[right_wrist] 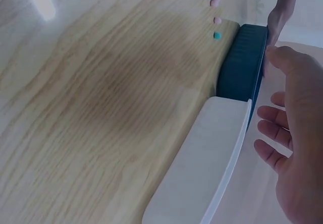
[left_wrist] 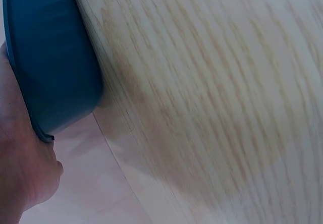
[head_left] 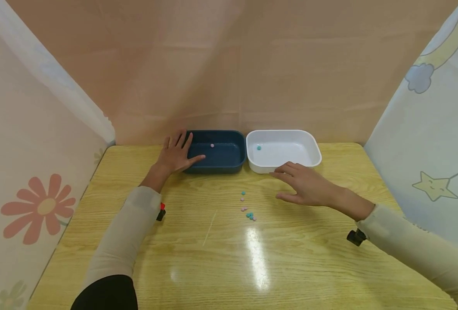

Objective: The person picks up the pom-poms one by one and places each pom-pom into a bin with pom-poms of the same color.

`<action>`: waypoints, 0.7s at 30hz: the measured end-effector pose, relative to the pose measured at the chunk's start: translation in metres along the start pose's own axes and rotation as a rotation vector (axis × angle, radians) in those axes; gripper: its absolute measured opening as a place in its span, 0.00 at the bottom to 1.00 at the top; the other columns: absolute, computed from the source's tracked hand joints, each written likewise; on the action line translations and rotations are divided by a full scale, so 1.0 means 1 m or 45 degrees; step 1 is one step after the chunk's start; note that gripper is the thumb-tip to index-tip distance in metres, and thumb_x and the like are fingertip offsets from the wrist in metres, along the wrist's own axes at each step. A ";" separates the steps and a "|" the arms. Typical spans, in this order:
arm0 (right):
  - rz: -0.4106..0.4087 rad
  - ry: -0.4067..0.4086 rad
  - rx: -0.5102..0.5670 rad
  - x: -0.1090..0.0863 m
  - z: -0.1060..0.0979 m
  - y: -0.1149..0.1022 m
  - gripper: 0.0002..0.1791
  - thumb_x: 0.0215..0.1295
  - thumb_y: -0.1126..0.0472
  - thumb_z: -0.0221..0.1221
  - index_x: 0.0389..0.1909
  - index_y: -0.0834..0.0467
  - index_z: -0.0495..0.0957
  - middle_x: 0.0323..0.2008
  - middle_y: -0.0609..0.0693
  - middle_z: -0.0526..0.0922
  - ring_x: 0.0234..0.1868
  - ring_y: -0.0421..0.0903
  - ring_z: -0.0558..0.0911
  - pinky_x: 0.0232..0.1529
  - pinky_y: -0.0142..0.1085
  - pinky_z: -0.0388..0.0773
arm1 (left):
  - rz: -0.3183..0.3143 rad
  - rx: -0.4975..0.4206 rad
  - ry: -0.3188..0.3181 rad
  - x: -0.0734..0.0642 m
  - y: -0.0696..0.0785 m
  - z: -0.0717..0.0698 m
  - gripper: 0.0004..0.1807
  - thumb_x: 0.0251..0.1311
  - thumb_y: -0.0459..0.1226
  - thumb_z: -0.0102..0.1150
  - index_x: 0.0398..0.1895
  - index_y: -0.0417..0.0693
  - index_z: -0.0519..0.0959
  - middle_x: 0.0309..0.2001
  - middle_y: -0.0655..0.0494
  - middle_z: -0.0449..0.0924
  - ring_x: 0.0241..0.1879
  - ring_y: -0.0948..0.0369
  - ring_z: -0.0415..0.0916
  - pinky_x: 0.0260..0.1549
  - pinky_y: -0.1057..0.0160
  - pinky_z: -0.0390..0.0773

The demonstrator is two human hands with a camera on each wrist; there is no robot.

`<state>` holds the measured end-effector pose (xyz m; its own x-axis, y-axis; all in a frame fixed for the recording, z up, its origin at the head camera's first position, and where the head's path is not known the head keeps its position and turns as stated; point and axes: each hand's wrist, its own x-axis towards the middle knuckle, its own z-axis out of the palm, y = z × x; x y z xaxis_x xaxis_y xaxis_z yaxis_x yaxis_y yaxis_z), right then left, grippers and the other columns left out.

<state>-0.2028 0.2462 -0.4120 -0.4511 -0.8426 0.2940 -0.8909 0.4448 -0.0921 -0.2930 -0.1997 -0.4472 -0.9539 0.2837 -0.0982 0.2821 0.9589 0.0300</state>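
With fingers spread, my left hand (head_left: 176,156) lies over the left end of a dark blue tray (head_left: 215,169), the thumb reaching across its near corner. One small pink ball (head_left: 212,145) is inside that tray. Beside it stands a white tray (head_left: 279,151) holding one small teal ball (head_left: 258,147). My right hand (head_left: 308,185) is in the air by the white tray's front side, fingers loosely bent and thumb apart, with nothing between them. Several more pink and teal balls (head_left: 250,214) lie in a loose line on the table, left of the right hand.
The wooden table (head_left: 198,262) carries both trays at its far edge, side by side. A tan cloth backdrop (head_left: 229,77) hangs behind them. Patterned cloth walls (head_left: 430,142) stand along the left and right sides.
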 end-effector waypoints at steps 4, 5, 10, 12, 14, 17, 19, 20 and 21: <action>-0.016 -0.018 0.057 0.001 0.008 -0.004 0.32 0.67 0.48 0.72 0.64 0.64 0.80 0.55 0.54 0.83 0.55 0.51 0.81 0.52 0.47 0.82 | 0.000 -0.002 0.000 0.000 0.000 0.001 0.57 0.72 0.75 0.34 0.88 0.50 0.32 0.87 0.44 0.25 0.86 0.47 0.24 0.80 0.34 0.32; -0.026 -0.017 0.071 0.001 0.010 -0.005 0.32 0.66 0.48 0.73 0.64 0.64 0.80 0.55 0.53 0.83 0.54 0.51 0.81 0.52 0.46 0.82 | -0.001 -0.002 0.001 0.001 -0.001 0.001 0.58 0.72 0.76 0.33 0.88 0.50 0.32 0.87 0.44 0.25 0.86 0.47 0.24 0.80 0.34 0.32; -0.066 0.007 0.102 0.001 0.022 -0.010 0.30 0.63 0.50 0.76 0.60 0.63 0.83 0.51 0.52 0.84 0.50 0.49 0.82 0.49 0.45 0.82 | -0.010 0.010 0.005 0.001 -0.001 0.002 0.58 0.72 0.75 0.35 0.88 0.50 0.32 0.87 0.46 0.24 0.86 0.48 0.24 0.80 0.35 0.33; -0.075 0.014 0.120 0.000 0.026 -0.011 0.29 0.62 0.51 0.76 0.59 0.63 0.84 0.50 0.52 0.84 0.50 0.49 0.82 0.50 0.45 0.83 | -0.010 0.012 0.006 0.001 -0.001 0.002 0.58 0.72 0.75 0.34 0.88 0.50 0.32 0.87 0.46 0.24 0.86 0.48 0.25 0.80 0.35 0.33; -0.078 0.015 0.142 0.000 0.030 -0.013 0.28 0.62 0.51 0.76 0.58 0.64 0.85 0.50 0.51 0.85 0.50 0.48 0.82 0.50 0.46 0.83 | -0.012 0.012 0.009 0.001 -0.001 0.002 0.58 0.72 0.75 0.35 0.88 0.50 0.32 0.87 0.46 0.25 0.86 0.48 0.25 0.80 0.35 0.33; -0.070 0.001 0.186 -0.001 0.036 -0.017 0.27 0.63 0.51 0.76 0.57 0.64 0.85 0.50 0.51 0.85 0.51 0.47 0.82 0.51 0.44 0.83 | -0.013 0.023 0.007 0.003 -0.001 0.003 0.58 0.72 0.75 0.35 0.88 0.50 0.32 0.87 0.46 0.25 0.86 0.48 0.25 0.80 0.35 0.33; -0.071 0.002 0.206 -0.002 0.041 -0.019 0.26 0.64 0.50 0.75 0.56 0.63 0.85 0.50 0.50 0.85 0.51 0.46 0.82 0.51 0.43 0.84 | -0.015 0.032 0.005 0.003 -0.001 0.003 0.58 0.72 0.75 0.35 0.88 0.50 0.32 0.87 0.46 0.25 0.86 0.48 0.25 0.80 0.35 0.34; -0.071 0.001 0.213 -0.002 0.043 -0.020 0.25 0.64 0.50 0.75 0.55 0.63 0.86 0.50 0.50 0.85 0.51 0.46 0.82 0.51 0.42 0.84 | -0.013 0.036 0.005 0.003 -0.001 0.004 0.58 0.72 0.75 0.35 0.88 0.50 0.32 0.87 0.46 0.24 0.86 0.48 0.25 0.80 0.35 0.34; -0.077 0.004 0.214 -0.002 0.045 -0.020 0.25 0.65 0.49 0.74 0.55 0.62 0.86 0.49 0.50 0.85 0.51 0.45 0.82 0.50 0.42 0.84 | -0.013 0.038 0.002 0.003 -0.001 0.004 0.57 0.72 0.75 0.34 0.88 0.50 0.32 0.87 0.46 0.24 0.86 0.48 0.24 0.80 0.35 0.33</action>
<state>-0.1863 0.2254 -0.4540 -0.3961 -0.8654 0.3069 -0.9130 0.3357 -0.2318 -0.2959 -0.1998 -0.4515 -0.9569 0.2740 -0.0966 0.2753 0.9613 -0.0010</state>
